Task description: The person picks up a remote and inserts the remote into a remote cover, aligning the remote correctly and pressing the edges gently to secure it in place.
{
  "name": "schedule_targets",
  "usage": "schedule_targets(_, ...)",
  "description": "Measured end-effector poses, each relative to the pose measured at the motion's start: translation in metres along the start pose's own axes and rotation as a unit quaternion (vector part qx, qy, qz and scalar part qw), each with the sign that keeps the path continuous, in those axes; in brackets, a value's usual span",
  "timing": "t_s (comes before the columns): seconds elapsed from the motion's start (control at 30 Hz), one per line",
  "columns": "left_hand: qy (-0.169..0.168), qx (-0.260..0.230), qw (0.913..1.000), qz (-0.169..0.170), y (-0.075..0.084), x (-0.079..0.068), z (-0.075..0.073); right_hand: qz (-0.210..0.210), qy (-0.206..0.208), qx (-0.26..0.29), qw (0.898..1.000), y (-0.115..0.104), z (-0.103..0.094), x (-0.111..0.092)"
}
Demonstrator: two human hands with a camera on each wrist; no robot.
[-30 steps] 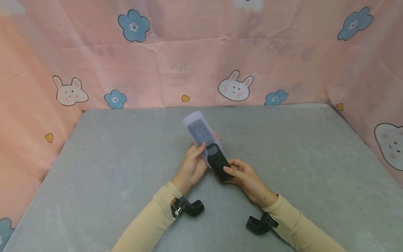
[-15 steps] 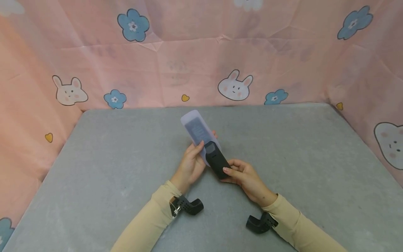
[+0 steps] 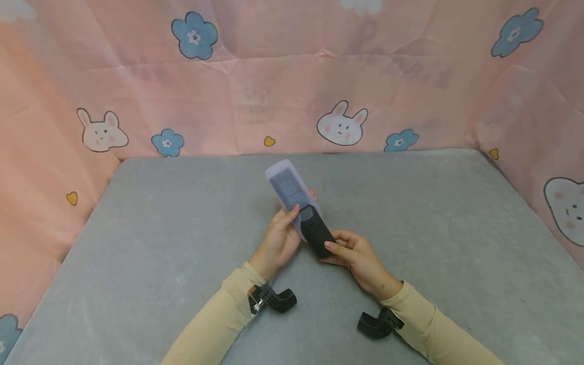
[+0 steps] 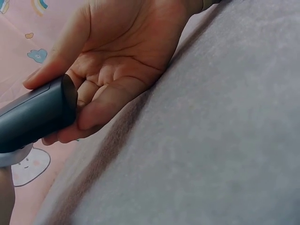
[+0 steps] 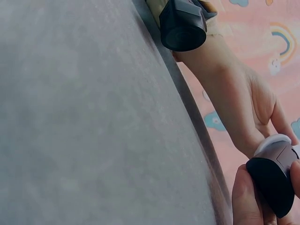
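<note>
A black remote control sits partly inside a translucent lavender cover, tilted with its far end to the upper left. Dark casing with faint printed lines shows through the cover; the nearer half of the remote is bare. My left hand grips the covered part, thumb on top near where the black casing emerges. My right hand pinches the bare near end between thumb and fingers. The left wrist view shows that blunt end of the remote and my right palm. In the right wrist view, the cover's pale rim curves round the casing.
Both hands are over a grey cloth-covered table. A pink curtain with rabbits and flowers rises behind and at both sides. Black camera mounts, left and right, jut inward from the wrists.
Both hands and the remote shifted slightly left, then back right. The remote's bare end now lies slightly farther up than a second ago; both grips look the same.
</note>
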State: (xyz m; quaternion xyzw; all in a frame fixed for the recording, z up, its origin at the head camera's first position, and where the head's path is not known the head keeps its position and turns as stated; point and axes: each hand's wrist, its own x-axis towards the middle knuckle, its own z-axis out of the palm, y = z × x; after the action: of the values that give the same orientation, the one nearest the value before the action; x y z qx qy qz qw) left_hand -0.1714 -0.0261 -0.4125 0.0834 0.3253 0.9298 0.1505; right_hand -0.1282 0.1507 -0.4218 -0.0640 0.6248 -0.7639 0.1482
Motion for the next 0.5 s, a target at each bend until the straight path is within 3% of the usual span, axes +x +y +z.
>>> schedule_targets(0.5, -0.014, 0.009, 0.9999, -0.001, -0.0023, -0.0006, 0.0022, -0.016, 0.001, 0.008, 1.000, 0.0006, 0.0009, 0.0004)
